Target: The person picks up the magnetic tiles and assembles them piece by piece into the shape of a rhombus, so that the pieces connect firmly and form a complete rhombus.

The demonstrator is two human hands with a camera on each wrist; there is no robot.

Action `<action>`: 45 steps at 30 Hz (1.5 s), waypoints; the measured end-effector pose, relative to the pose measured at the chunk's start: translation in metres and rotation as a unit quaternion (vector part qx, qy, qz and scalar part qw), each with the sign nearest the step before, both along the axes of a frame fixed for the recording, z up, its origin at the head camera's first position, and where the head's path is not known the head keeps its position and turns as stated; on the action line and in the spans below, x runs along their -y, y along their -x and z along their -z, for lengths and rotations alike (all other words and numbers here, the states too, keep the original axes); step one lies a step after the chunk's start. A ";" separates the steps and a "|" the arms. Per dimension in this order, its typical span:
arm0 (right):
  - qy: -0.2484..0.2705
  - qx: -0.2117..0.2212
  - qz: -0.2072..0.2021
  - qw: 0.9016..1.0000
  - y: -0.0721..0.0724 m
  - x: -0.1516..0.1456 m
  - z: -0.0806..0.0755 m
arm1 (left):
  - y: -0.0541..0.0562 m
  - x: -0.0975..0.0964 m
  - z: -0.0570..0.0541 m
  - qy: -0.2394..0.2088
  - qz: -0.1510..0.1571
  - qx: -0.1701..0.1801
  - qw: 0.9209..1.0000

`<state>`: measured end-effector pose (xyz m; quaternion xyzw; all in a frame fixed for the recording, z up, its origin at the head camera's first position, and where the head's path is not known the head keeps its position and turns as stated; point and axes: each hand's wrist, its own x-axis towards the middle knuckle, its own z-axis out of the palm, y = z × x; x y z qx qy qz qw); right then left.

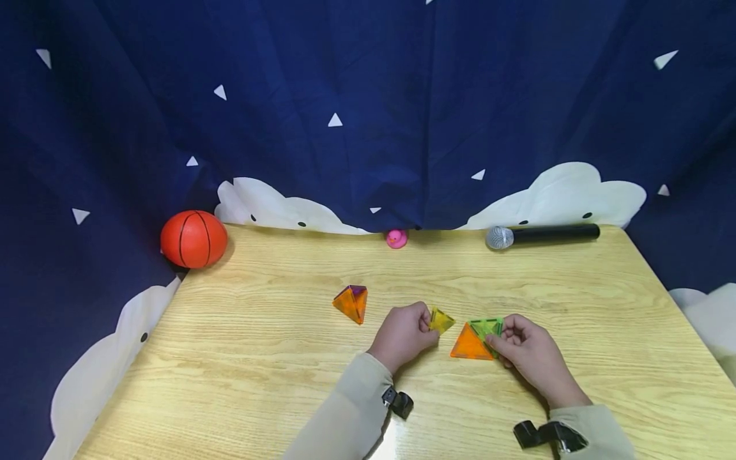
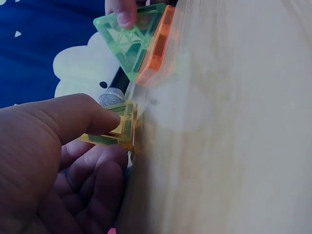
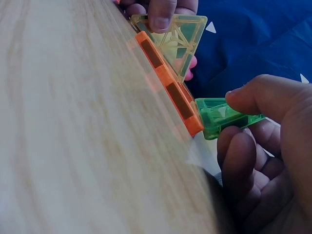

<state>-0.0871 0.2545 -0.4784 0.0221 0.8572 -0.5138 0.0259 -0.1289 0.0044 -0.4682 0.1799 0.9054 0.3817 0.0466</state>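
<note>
Between thumb and fingers my left hand (image 1: 404,337) pinches a yellow translucent triangular magnetic tile (image 1: 441,321), held tilted just above the table. My right hand (image 1: 531,354) pinches a green triangular magnetic tile (image 1: 486,328) by its right side. An orange triangular tile (image 1: 470,345) lies on the table between the hands, partly covered by the green one in the head view. In the right wrist view the green tile (image 3: 224,117) stands at the end of the orange tile's edge (image 3: 168,85); whether they touch is unclear. Farther left sits a small orange and purple pyramid (image 1: 351,303) of tiles.
A red toy basketball (image 1: 194,239) stands at the table's back left corner. At the back edge are a pink rubber duck (image 1: 396,239) and a black microphone (image 1: 543,235) with a silver head. A dark blue curtain (image 1: 379,115) hangs behind the wooden table (image 1: 259,364).
</note>
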 end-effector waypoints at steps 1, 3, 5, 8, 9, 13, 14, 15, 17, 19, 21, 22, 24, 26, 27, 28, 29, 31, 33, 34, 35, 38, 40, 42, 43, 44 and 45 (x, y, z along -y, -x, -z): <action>-0.002 0.000 0.000 1.000 0.000 0.000 0.000 | -0.001 -0.001 0.000 0.002 -0.002 0.001 1.000; -0.005 0.002 0.000 1.000 0.000 0.000 -0.001 | -0.003 -0.003 -0.002 0.008 -0.006 0.004 1.000; -0.007 0.004 0.001 1.000 0.000 0.000 -0.001 | -0.005 -0.006 -0.002 0.021 -0.007 0.005 1.000; -0.010 0.005 0.002 1.000 0.000 0.001 -0.002 | -0.007 -0.012 -0.001 0.039 -0.005 0.002 0.999; -0.009 0.006 0.002 1.000 0.000 0.001 -0.003 | -0.008 -0.014 -0.001 0.045 -0.005 0.000 0.999; -0.009 0.008 0.002 1.000 0.001 0.001 -0.003 | -0.011 -0.020 -0.002 0.055 -0.008 0.000 0.998; -0.010 0.009 0.002 1.000 0.001 0.001 -0.003 | -0.012 -0.021 -0.002 0.055 -0.009 0.000 0.998; -0.010 0.008 0.003 1.000 0.001 0.001 -0.003 | -0.012 -0.022 -0.002 0.055 -0.009 0.001 0.998; -0.011 0.006 0.003 1.000 0.001 0.001 -0.003 | -0.013 -0.024 -0.002 0.054 -0.009 0.001 0.999; -0.009 0.004 0.003 1.000 0.001 0.001 -0.004 | -0.014 -0.025 -0.002 0.054 -0.009 -0.001 0.998; -0.008 0.002 0.002 1.000 0.001 0.001 -0.003 | -0.014 -0.025 -0.002 0.054 -0.011 -0.006 0.998; -0.007 0.002 0.002 1.000 0.001 0.001 -0.003 | -0.014 -0.025 -0.002 0.052 -0.012 -0.007 0.999; -0.007 0.002 0.002 1.000 0.001 0.001 -0.003 | -0.015 -0.025 -0.002 0.046 -0.013 -0.010 0.999; -0.010 0.000 0.003 1.000 0.000 0.002 -0.003 | -0.014 -0.024 -0.001 0.037 -0.011 -0.011 0.999; -0.011 -0.002 0.004 1.000 0.000 0.002 -0.003 | -0.014 -0.023 0.000 0.033 -0.009 -0.012 0.999; -0.012 -0.005 0.005 1.000 0.000 0.002 -0.003 | -0.014 -0.023 0.000 0.029 -0.006 -0.014 0.999; -0.015 -0.008 0.005 1.000 -0.001 0.002 -0.003 | -0.014 -0.023 0.000 0.026 -0.004 -0.016 1.000; -0.016 -0.013 0.007 1.000 -0.001 0.002 -0.002 | -0.013 -0.024 0.001 0.023 0.000 -0.020 1.000; -0.013 -0.015 0.008 1.000 -0.002 0.003 -0.002 | -0.013 -0.024 0.001 0.023 0.002 -0.024 0.999; -0.013 -0.017 0.008 1.000 -0.002 0.003 -0.003 | -0.013 -0.025 0.001 0.022 0.002 -0.025 0.999; -0.014 -0.018 0.008 1.000 -0.002 0.004 -0.003 | -0.013 -0.025 0.002 0.022 0.003 -0.027 0.999; -0.005 -0.021 0.005 1.000 -0.002 0.004 -0.003 | -0.012 -0.025 0.002 0.022 0.008 -0.034 0.999; -0.002 -0.025 0.002 1.000 -0.002 0.004 -0.003 | -0.012 -0.026 0.002 0.023 0.012 -0.039 0.999; 0.002 -0.027 -0.001 1.000 -0.002 0.004 -0.003 | -0.011 -0.027 0.002 0.023 0.017 -0.044 0.999; 0.001 -0.029 -0.001 1.000 -0.003 0.003 -0.003 | -0.011 -0.027 0.002 0.023 0.018 -0.046 0.999; -0.002 -0.031 -0.002 1.000 -0.003 0.003 -0.002 | -0.011 -0.027 0.002 0.023 0.020 -0.047 0.998; -0.002 -0.032 -0.004 0.999 -0.003 0.003 -0.002 | -0.011 -0.028 0.002 0.021 0.021 -0.047 0.998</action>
